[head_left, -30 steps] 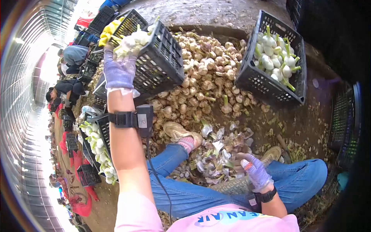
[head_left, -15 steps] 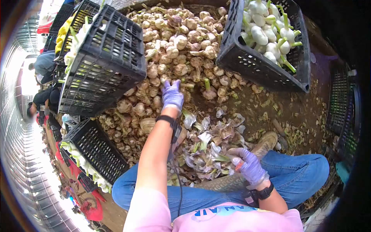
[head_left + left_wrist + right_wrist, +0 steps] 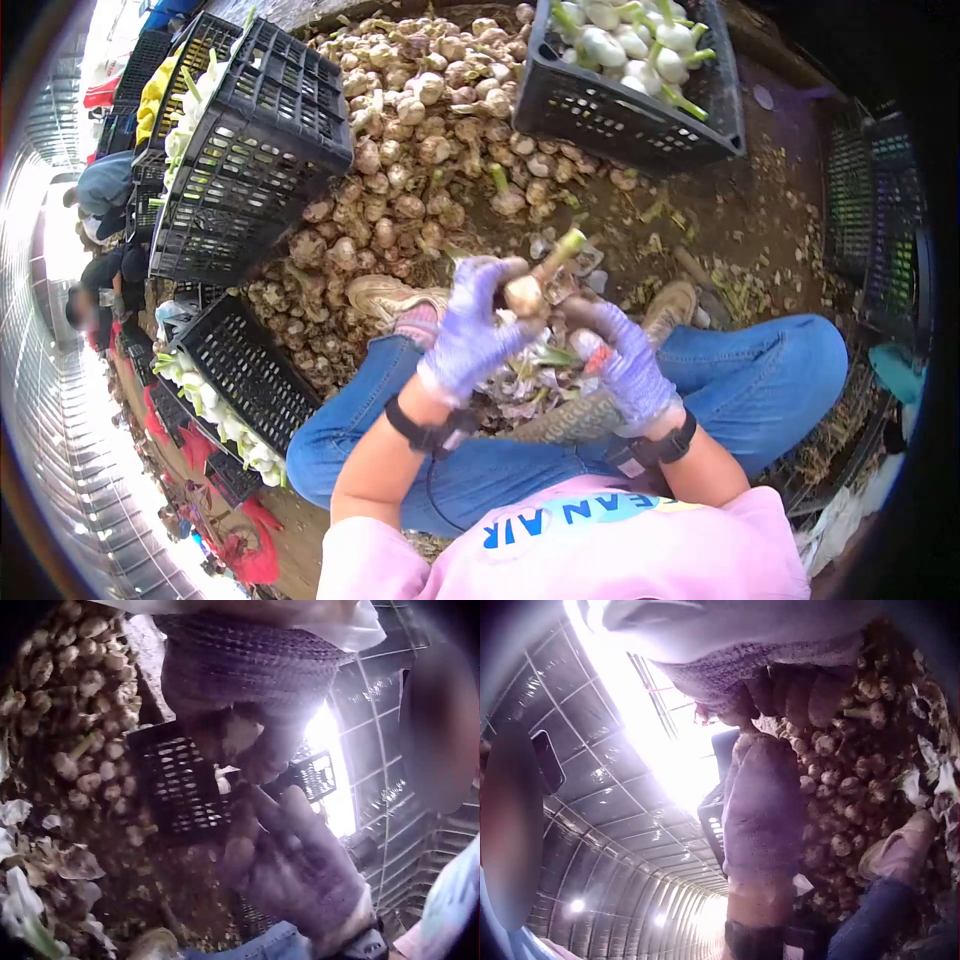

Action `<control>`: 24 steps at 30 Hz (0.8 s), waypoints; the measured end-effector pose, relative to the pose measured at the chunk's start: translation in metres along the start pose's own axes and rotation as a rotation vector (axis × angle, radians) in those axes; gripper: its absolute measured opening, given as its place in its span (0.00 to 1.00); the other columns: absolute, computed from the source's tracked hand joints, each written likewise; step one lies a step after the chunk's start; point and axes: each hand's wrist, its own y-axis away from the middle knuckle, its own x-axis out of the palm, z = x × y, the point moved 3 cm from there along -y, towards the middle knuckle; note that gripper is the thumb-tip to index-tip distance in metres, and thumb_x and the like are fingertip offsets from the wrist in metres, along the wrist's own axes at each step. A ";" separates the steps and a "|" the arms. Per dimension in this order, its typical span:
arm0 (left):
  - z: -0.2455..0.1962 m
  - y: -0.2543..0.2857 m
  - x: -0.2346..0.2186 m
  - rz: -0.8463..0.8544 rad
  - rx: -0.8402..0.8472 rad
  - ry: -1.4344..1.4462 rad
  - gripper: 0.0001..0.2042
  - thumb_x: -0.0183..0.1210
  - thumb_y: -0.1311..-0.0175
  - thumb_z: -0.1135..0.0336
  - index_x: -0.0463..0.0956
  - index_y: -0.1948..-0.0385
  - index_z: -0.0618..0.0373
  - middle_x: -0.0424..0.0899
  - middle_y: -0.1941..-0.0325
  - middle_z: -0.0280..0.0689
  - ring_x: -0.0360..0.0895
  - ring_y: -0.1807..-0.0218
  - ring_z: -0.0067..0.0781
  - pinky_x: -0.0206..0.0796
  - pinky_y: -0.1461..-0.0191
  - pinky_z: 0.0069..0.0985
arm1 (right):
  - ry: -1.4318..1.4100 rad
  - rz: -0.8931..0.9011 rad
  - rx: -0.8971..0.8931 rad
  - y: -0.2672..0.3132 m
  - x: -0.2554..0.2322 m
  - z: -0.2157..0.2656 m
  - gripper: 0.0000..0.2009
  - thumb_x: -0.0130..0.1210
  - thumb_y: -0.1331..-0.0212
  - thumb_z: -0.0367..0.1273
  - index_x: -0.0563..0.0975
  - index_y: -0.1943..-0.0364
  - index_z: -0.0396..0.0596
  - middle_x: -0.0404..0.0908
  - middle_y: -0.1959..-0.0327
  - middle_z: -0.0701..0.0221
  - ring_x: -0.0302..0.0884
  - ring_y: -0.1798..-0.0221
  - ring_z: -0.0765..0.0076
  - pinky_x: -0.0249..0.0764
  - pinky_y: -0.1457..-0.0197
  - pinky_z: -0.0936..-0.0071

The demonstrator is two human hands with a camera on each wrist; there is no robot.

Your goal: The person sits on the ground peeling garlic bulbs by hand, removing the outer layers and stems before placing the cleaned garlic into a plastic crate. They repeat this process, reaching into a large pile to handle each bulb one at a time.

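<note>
Over the lap, a garlic bulb (image 3: 524, 296) with a thick cut stem points up to the right. The left hand (image 3: 475, 328), in a thin purple glove, grips it between thumb and fingers. At the bulb's other side is the right hand (image 3: 628, 368), gloved alike, with an orange-red band on its thumb; its curled fingers pinch at the base side. In the left wrist view the right hand (image 3: 292, 862) meets the left hand (image 3: 247, 697) fingertip to fingertip, the bulb largely hidden. Below them lies a heap of peeled skins (image 3: 525, 385).
A large pile of unpeeled garlic (image 3: 410, 130) spreads ahead. Black crates of clean white garlic stand at the right (image 3: 630, 115), left (image 3: 270, 140) and lower left (image 3: 245, 345). Stacked crates (image 3: 870, 200) stand far right. Other people (image 3: 105, 190) sit at the far left.
The left hand went from the left crate to the pile, then came back to the lap with a garlic bulb. The right hand has risen slightly to meet it. The view has shifted.
</note>
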 end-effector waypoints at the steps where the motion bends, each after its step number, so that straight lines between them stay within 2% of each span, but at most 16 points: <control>1: -0.023 0.013 0.003 -0.004 0.110 -0.084 0.28 0.69 0.65 0.70 0.71 0.54 0.60 0.69 0.53 0.43 0.69 0.48 0.39 0.63 0.44 0.31 | -0.154 -0.024 0.009 0.005 0.004 0.010 0.16 0.54 0.44 0.26 0.72 0.50 0.42 0.76 0.55 0.69 0.73 0.54 0.75 0.70 0.51 0.78; 2: -0.035 0.025 0.006 -0.007 0.161 -0.124 0.28 0.70 0.65 0.71 0.71 0.54 0.58 0.70 0.53 0.43 0.70 0.50 0.41 0.65 0.46 0.31 | -0.308 -0.047 0.013 0.009 0.006 0.021 0.16 0.54 0.43 0.27 0.72 0.49 0.42 0.76 0.54 0.69 0.72 0.52 0.74 0.69 0.49 0.77; 3: -0.040 0.036 0.008 0.007 0.206 -0.141 0.29 0.70 0.65 0.72 0.71 0.54 0.58 0.71 0.54 0.42 0.71 0.51 0.41 0.66 0.48 0.31 | -0.507 0.001 0.187 0.014 0.008 0.028 0.16 0.53 0.41 0.30 0.71 0.49 0.42 0.76 0.55 0.70 0.73 0.52 0.75 0.70 0.50 0.78; 6: -0.055 0.055 0.010 -0.006 0.328 -0.165 0.30 0.71 0.66 0.73 0.70 0.53 0.55 0.72 0.56 0.42 0.73 0.54 0.41 0.68 0.51 0.32 | -0.441 0.028 0.125 0.028 0.013 0.035 0.16 0.55 0.42 0.31 0.72 0.50 0.43 0.76 0.55 0.71 0.73 0.54 0.77 0.70 0.51 0.80; 9: -0.064 0.068 0.011 -0.020 0.390 -0.202 0.31 0.71 0.67 0.74 0.70 0.52 0.53 0.73 0.55 0.43 0.74 0.54 0.44 0.69 0.53 0.33 | -0.556 0.037 0.146 0.038 0.018 0.034 0.16 0.57 0.43 0.33 0.73 0.52 0.42 0.78 0.58 0.71 0.75 0.57 0.77 0.73 0.56 0.80; 13: -0.063 0.078 0.010 -0.010 0.388 -0.175 0.32 0.71 0.67 0.75 0.70 0.52 0.53 0.73 0.55 0.43 0.73 0.53 0.44 0.68 0.52 0.32 | -0.519 0.094 0.179 0.044 0.015 0.041 0.16 0.58 0.44 0.34 0.74 0.53 0.42 0.79 0.61 0.70 0.78 0.61 0.76 0.76 0.60 0.80; 16: -0.060 0.085 0.012 0.002 0.360 -0.079 0.32 0.71 0.67 0.76 0.70 0.51 0.55 0.73 0.54 0.41 0.73 0.51 0.40 0.66 0.48 0.30 | -0.463 0.127 0.177 0.047 0.013 0.043 0.16 0.58 0.44 0.34 0.75 0.54 0.41 0.79 0.60 0.69 0.78 0.61 0.76 0.76 0.61 0.81; 18: -0.047 0.089 0.018 0.014 0.209 0.239 0.33 0.70 0.66 0.78 0.69 0.49 0.57 0.73 0.53 0.38 0.72 0.49 0.36 0.63 0.43 0.29 | -0.439 0.149 0.189 0.049 0.011 0.045 0.15 0.58 0.44 0.33 0.75 0.54 0.40 0.80 0.60 0.69 0.78 0.61 0.76 0.76 0.61 0.81; 19: -0.047 0.091 0.020 0.013 0.208 0.240 0.33 0.70 0.66 0.78 0.69 0.49 0.57 0.73 0.53 0.38 0.72 0.49 0.36 0.63 0.43 0.29 | -0.416 0.171 0.204 0.049 0.011 0.046 0.15 0.58 0.44 0.33 0.76 0.55 0.40 0.80 0.61 0.68 0.78 0.61 0.76 0.76 0.61 0.81; 21: -0.046 0.093 0.024 0.031 -0.038 0.605 0.35 0.70 0.64 0.76 0.67 0.46 0.59 0.73 0.52 0.39 0.70 0.47 0.33 0.61 0.41 0.28 | -0.401 0.174 0.235 0.051 0.008 0.049 0.15 0.58 0.44 0.33 0.76 0.55 0.39 0.80 0.61 0.68 0.78 0.61 0.76 0.75 0.61 0.80; 22: -0.047 0.095 0.025 0.030 -0.042 0.605 0.35 0.70 0.64 0.76 0.67 0.46 0.59 0.73 0.52 0.39 0.70 0.47 0.33 0.61 0.41 0.28 | -0.387 0.177 0.266 0.051 0.008 0.049 0.14 0.58 0.44 0.32 0.76 0.56 0.38 0.80 0.61 0.68 0.77 0.61 0.76 0.75 0.61 0.80; 24: -0.041 0.097 0.030 0.056 -0.321 0.944 0.36 0.71 0.61 0.69 0.65 0.44 0.59 0.72 0.50 0.40 0.70 0.46 0.33 0.61 0.41 0.28 | -0.360 0.192 0.227 0.048 0.008 0.049 0.14 0.58 0.45 0.32 0.76 0.56 0.38 0.80 0.61 0.67 0.77 0.60 0.76 0.75 0.61 0.80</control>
